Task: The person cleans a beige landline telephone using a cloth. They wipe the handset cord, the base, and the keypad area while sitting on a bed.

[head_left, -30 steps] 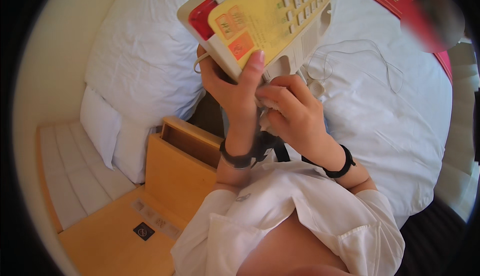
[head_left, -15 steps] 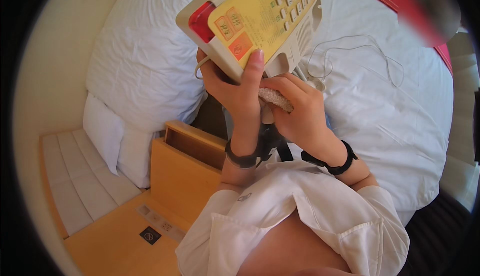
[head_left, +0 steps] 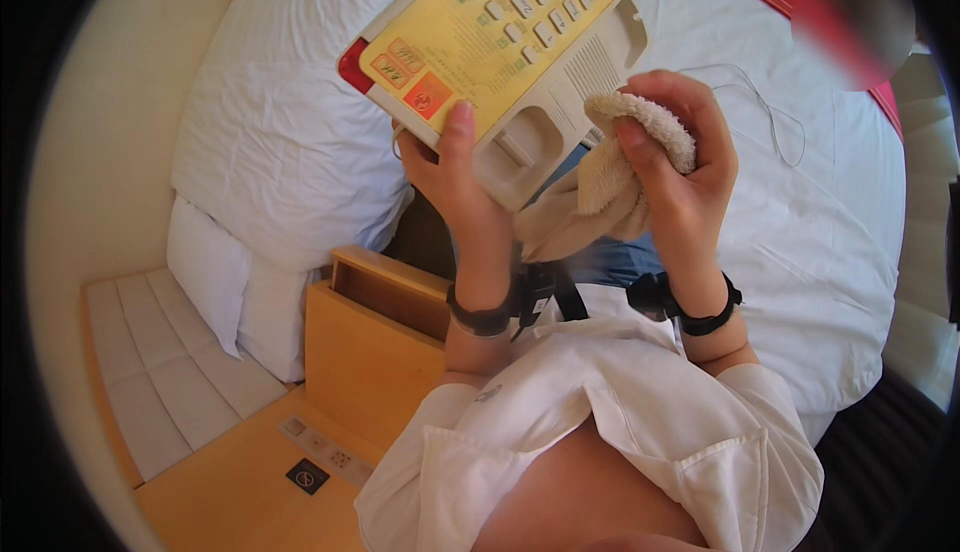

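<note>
My left hand grips a desk telephone base by its lower left edge, thumb on the yellow face and fingers underneath. The base is pale, with rows of buttons, a red corner and a bare handset cradle. It is tilted, its keypad turned toward me. Pinched between the thumb and fingers of my right hand is a bunched beige terry cloth. Its loose part hangs down toward my left wrist. The cloth is close beside the cradle end of the phone; I cannot tell if they touch. No handset shows.
A white-covered bed fills the right side, with a thin cord lying on it. White pillows lie to the left. Near my left forearm stands a wooden nightstand with an open-topped compartment. A padded headboard panel runs along the wall.
My right hand has moved up and right from under the phone, bringing the cloth into fuller view. The phone has shifted slightly left and turned, showing more of its cradle.
</note>
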Available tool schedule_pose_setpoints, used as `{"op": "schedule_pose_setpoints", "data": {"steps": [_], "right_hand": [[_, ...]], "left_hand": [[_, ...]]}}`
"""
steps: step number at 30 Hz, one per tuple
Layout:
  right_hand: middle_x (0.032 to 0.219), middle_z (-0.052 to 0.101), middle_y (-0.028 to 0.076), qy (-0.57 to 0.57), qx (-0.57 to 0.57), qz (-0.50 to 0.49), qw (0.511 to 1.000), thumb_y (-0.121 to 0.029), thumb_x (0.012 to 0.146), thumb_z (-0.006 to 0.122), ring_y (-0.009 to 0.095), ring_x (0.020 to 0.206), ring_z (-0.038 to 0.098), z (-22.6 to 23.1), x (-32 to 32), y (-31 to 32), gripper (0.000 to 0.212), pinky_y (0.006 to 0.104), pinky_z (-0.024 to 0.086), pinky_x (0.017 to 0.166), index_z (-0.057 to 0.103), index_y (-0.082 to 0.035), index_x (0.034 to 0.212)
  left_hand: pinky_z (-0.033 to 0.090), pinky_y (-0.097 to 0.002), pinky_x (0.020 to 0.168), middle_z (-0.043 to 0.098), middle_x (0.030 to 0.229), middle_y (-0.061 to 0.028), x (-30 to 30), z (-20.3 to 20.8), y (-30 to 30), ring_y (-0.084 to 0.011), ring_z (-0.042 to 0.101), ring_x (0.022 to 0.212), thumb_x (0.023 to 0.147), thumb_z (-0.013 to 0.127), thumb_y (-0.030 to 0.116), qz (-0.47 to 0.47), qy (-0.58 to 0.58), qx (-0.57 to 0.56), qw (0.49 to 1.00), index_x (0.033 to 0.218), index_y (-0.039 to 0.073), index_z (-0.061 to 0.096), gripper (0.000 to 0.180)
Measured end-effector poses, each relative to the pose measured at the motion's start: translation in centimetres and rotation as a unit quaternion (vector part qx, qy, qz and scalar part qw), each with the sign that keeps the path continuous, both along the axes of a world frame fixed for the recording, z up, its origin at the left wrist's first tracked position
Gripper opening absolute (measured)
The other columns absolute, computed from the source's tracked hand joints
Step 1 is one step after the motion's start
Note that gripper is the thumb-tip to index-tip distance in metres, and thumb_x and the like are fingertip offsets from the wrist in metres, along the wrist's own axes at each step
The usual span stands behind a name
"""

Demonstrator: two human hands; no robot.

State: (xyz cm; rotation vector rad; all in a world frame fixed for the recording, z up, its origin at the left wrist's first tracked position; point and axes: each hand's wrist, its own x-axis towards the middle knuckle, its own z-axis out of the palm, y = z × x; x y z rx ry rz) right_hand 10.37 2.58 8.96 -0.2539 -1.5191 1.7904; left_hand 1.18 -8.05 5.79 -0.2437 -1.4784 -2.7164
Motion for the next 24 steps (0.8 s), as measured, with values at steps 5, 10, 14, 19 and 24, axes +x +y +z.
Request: {"op": "schedule_pose_setpoints", "data": {"steps": [5,10,14,19,24], "right_hand": [[0.093,0.059,0.006,-0.013,0.327,0.011,0.945,0.000,0.069,0.063,0.018,0.079,0.060,-1.8,-0.9,-1.1,0.027,0.0245,0.048,0.062,0.059,-0.009,0.095],[0.087,0.054,0.002,-0.042,0.512,-0.046,0.857,-0.005,0.063,0.063,0.020,0.073,0.057,-1.9,-2.0,-2.9,0.026,0.0311,0.047,0.053,0.056,-0.011,0.087],[0.080,0.049,0.003,-0.089,0.458,-0.084,0.880,-0.003,0.063,0.061,0.022,0.069,0.055,-1.9,-2.8,-2.7,0.022,0.0319,0.045,0.050,0.052,-0.010,0.082],[0.075,0.047,0.006,-0.147,0.413,-0.116,0.891,0.000,0.061,0.058,0.027,0.061,0.052,-1.9,-3.0,-1.8,0.022,0.0350,0.044,0.049,0.048,-0.007,0.079],[0.074,0.050,0.007,-0.094,0.404,-0.116,0.903,0.003,0.060,0.061,0.029,0.061,0.054,-1.7,-2.6,-0.8,0.024,0.0360,0.044,0.050,0.049,-0.006,0.080]], "left_hand": [[0.045,-0.0317,0.080,0.051,0.108,-0.0127,0.7,0.9,0.4,-0.0196,0.053,0.095,0.083,0.055,0.026,-0.005,-0.002,-0.016,1.000,0.118,-0.002,0.040,0.047],[0.044,-0.0326,0.081,0.050,0.108,-0.0114,1.0,0.3,-0.3,-0.0194,0.052,0.096,0.085,0.052,0.031,0.011,0.041,-0.099,0.994,0.116,0.000,0.041,0.046],[0.044,-0.0326,0.080,0.050,0.108,-0.0117,0.5,0.6,0.0,-0.0193,0.052,0.095,0.084,0.055,0.028,0.015,0.027,-0.098,0.995,0.117,-0.001,0.040,0.046],[0.045,-0.0339,0.082,0.049,0.111,-0.0127,0.3,0.7,0.4,-0.0210,0.052,0.097,0.083,0.057,0.026,0.031,0.038,-0.128,0.991,0.120,-0.001,0.038,0.050],[0.044,-0.0339,0.083,0.048,0.114,-0.0131,0.3,0.6,-0.1,-0.0216,0.052,0.100,0.082,0.058,0.026,0.007,-0.004,-0.079,0.997,0.124,-0.001,0.036,0.054]]}}
